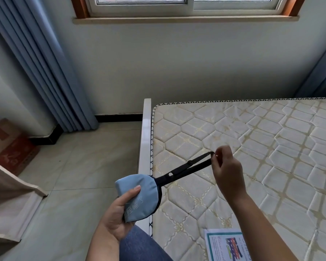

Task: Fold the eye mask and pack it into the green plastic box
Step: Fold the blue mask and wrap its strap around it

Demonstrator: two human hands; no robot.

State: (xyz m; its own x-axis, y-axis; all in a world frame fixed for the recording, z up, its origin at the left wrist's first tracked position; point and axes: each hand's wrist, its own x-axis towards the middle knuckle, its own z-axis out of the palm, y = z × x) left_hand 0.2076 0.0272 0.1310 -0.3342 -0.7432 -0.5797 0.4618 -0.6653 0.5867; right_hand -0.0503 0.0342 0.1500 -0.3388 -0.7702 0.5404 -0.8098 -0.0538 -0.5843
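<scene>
A light blue eye mask (pixel 141 193) with dark trim is folded in half, and my left hand (pixel 119 215) grips it from below with the thumb across its front. Its black elastic strap (pixel 188 167) is stretched up and to the right, over the mattress edge. My right hand (pixel 226 166) pinches the far loop of the strap between thumb and fingertips. No green plastic box is in view.
A bare quilted mattress (pixel 252 147) in a white bed frame (pixel 146 140) fills the right side. A printed leaflet (pixel 226 243) lies on it near the bottom. Tiled floor, blue curtains (pixel 45 72) and a cardboard box (pixel 6 140) are at the left.
</scene>
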